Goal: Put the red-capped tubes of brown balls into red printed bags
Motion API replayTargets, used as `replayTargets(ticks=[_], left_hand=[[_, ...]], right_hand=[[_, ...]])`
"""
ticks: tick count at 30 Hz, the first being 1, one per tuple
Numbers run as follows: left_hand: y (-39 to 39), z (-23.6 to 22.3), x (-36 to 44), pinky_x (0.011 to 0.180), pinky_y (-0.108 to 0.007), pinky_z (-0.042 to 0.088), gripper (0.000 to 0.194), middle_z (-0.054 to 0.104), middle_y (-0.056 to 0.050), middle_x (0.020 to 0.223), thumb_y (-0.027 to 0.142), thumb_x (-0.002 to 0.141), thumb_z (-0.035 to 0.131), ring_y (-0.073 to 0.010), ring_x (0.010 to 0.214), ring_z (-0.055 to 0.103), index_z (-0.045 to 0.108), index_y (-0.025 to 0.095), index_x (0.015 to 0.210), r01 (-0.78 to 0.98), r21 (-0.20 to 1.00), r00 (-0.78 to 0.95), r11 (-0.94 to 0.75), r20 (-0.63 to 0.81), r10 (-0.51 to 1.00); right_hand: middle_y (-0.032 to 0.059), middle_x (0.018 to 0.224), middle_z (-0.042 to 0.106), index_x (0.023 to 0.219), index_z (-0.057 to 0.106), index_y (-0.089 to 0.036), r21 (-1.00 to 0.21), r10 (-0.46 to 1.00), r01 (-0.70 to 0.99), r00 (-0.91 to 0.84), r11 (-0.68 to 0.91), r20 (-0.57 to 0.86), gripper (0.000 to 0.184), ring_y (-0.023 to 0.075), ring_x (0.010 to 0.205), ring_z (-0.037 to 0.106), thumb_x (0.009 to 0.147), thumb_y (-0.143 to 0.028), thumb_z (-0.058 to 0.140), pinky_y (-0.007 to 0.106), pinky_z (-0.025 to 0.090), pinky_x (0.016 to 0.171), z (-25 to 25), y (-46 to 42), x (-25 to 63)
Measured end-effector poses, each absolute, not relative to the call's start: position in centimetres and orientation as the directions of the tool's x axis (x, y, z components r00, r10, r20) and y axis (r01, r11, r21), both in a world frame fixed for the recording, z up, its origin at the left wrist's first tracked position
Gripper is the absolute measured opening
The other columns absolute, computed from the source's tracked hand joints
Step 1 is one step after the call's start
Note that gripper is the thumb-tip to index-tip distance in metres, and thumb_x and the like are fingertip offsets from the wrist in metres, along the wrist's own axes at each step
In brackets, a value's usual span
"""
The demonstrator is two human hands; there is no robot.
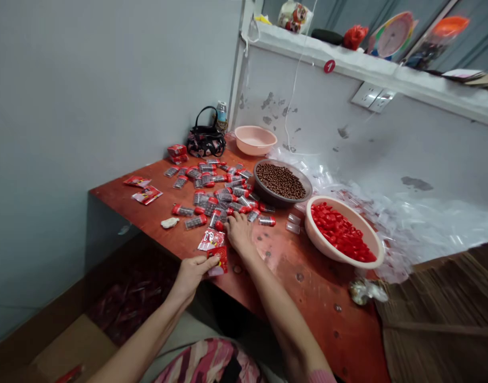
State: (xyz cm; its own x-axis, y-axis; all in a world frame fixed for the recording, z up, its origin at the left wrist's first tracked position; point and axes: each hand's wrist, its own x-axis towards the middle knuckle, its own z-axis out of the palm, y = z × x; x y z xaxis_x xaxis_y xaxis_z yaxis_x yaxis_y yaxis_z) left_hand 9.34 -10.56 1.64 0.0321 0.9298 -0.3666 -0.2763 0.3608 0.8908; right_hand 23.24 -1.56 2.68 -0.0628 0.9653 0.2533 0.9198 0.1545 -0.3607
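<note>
Packet is pinched in my left hand, probably best held steady by its edge. Just beyond, my right hand is at the red-capped tubes; whether it grips one, I cannot tell.

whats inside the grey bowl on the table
The grey bowl holds many small brown balls. Only the top layer shows; it hides the bowl's bottom.
</note>
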Motion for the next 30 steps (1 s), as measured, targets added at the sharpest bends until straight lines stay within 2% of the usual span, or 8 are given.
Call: replayTargets(ticks=[8, 11, 14, 19, 22, 25, 27, 30], left_hand=[[-10.1, 0.7, 7.5, 0.053, -0.024, 0.047, 0.024, 0.06, -0.003, 0.056, 0.032, 0.056, 0.071, -0.0118, 0.052, 0.056, 0.062, 0.009, 0.057, -0.424, 0.77, 0.102, 0.477, -0.483, 0.869], [-9.8, 1.1, 8.2, 0.052, -0.022, 0.047, 0.024, 0.062, -0.004, 0.057, 0.03, 0.055, 0.072, -0.0121, 0.053, 0.058, 0.062, 0.009, 0.058, -0.449, 0.75, 0.117, 0.486, -0.49, 0.864], [-9.4, 1.3, 9.1, 0.049, -0.02, 0.047, 0.021, 0.062, -0.004, 0.056, 0.027, 0.056, 0.073, -0.0118, 0.051, 0.058, 0.061, 0.01, 0.058, -0.495, 0.719, 0.121, 0.487, -0.498, 0.859], [-8.7, 1.6, 10.1, 0.05, -0.023, 0.051, 0.012, 0.063, -0.004, 0.061, 0.017, 0.062, 0.069, -0.0123, 0.052, 0.059, 0.061, 0.01, 0.069, -0.631, 0.627, 0.068, 0.458, -0.543, 0.837], [-8.3, 1.8, 10.2, 0.051, -0.025, 0.053, 0.009, 0.064, -0.004, 0.064, 0.014, 0.067, 0.064, -0.0128, 0.053, 0.061, 0.061, 0.011, 0.075, -0.721, 0.549, 0.044, 0.424, -0.574, 0.818], [-8.0, 2.1, 10.5, 0.053, -0.026, 0.054, 0.007, 0.064, -0.004, 0.062, 0.013, 0.069, 0.062, -0.0133, 0.054, 0.061, 0.059, 0.012, 0.075, -0.774, 0.49, 0.042, 0.4, -0.592, 0.805], [-7.8, 2.2, 11.0, 0.055, -0.027, 0.054, 0.007, 0.065, -0.003, 0.063, 0.012, 0.07, 0.061, -0.0132, 0.055, 0.062, 0.059, 0.013, 0.076, -0.798, 0.463, 0.049, 0.387, -0.589, 0.806], [-7.6, 2.1, 11.9, 0.053, -0.027, 0.054, 0.009, 0.065, -0.002, 0.064, 0.011, 0.069, 0.061, -0.0126, 0.054, 0.061, 0.059, 0.014, 0.078, -0.814, 0.447, 0.049, 0.37, -0.583, 0.811]], right_hand=[[0.0025, 0.118, 0.053, 0.1, 0.058, -0.023, -0.44, 0.879, 0.762, -0.422, 0.476, 0.221, 0.041, 0.0214, 0.124, 0.026, 0.071, -0.004, 0.036, 0.047, 0.012, 0.1, 1.8, -6.4, 28.9], [0.0095, 0.122, 0.049, 0.11, 0.051, -0.018, -0.483, 0.942, 0.828, -0.15, 0.286, 0.302, 0.035, 0.0221, 0.117, 0.038, 0.078, -0.015, 0.037, 0.04, 0.027, 0.094, 2.0, -7.6, 29.6], [0.0148, 0.104, 0.058, 0.104, 0.052, -0.014, -0.473, 0.956, 0.881, 0.14, -0.001, 0.258, 0.031, 0.0254, 0.096, 0.052, 0.08, -0.03, 0.04, 0.036, 0.039, 0.077, 1.9, -7.6, 28.7], [0.0117, 0.081, 0.061, 0.082, 0.057, -0.015, -0.478, 0.963, 0.87, 0.221, -0.124, 0.152, 0.019, 0.0247, 0.076, 0.055, 0.075, -0.03, 0.049, 0.032, 0.039, 0.064, 1.9, -6.7, 27.7], [0.0036, 0.066, 0.058, 0.073, 0.056, -0.017, -0.725, 0.974, 0.685, 0.202, -0.067, 0.1, 0.016, 0.0189, 0.062, 0.054, 0.072, -0.032, 0.052, 0.028, 0.04, 0.057, 2.1, -7.9, 27.6], [-0.0009, 0.062, 0.056, 0.081, 0.054, -0.018, -0.961, 0.99, 0.272, 0.138, -0.056, -0.019, 0.019, 0.0139, 0.05, 0.052, 0.075, -0.035, 0.051, 0.025, 0.041, 0.047, 2.5, -11.0, 26.9], [-0.0019, 0.062, 0.055, 0.084, 0.053, -0.018, -0.993, 0.991, 0.092, 0.112, -0.077, -0.066, 0.018, 0.0124, 0.047, 0.051, 0.076, -0.034, 0.052, 0.023, 0.041, 0.043, 2.6, -13.2, 25.9], [-0.0028, 0.061, 0.054, 0.083, 0.053, -0.019, -0.994, 0.986, 0.042, 0.142, -0.099, -0.092, 0.015, 0.0113, 0.045, 0.05, 0.075, -0.032, 0.054, 0.023, 0.042, 0.042, 2.4, -15.3, 24.5]])
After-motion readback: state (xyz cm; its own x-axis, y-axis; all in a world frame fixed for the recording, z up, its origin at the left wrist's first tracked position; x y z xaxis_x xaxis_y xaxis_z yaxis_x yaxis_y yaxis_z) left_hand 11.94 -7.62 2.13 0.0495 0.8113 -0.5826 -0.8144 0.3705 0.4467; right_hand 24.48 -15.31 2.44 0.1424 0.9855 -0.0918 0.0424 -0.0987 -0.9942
